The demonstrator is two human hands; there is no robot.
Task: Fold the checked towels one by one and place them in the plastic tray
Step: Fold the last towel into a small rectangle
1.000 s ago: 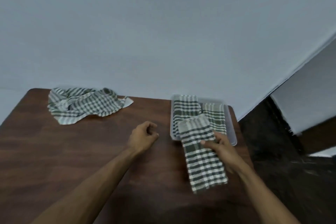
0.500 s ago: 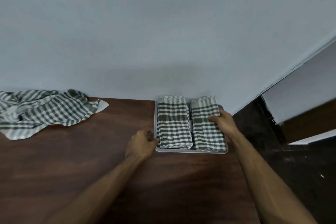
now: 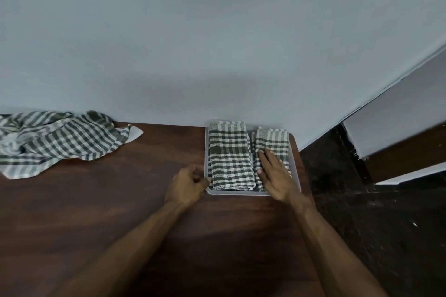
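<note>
right hand (image 3: 274,171) lying flat, pressing right folded towel (image 3: 272,140) into plastic tray (image 3: 296,171) | left hand (image 3: 189,185) curled, gripping tray edge | left folded towel (image 3: 229,154) sitting done | unfolded towels (image 3: 60,140) waiting on worktop (image 3: 120,200)

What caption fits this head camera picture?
Right hand flat on folded towels in tray; left hand at its edge.

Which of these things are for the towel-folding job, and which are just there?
For the job:
- crumpled green-and-white checked towels, still unfolded on the table
- grey plastic tray
- two folded checked stacks in it, left and right
- right hand flat on the right stack
- left hand curled at the tray's corner

Just there:
- dark brown wooden table
- pale grey wall
</note>
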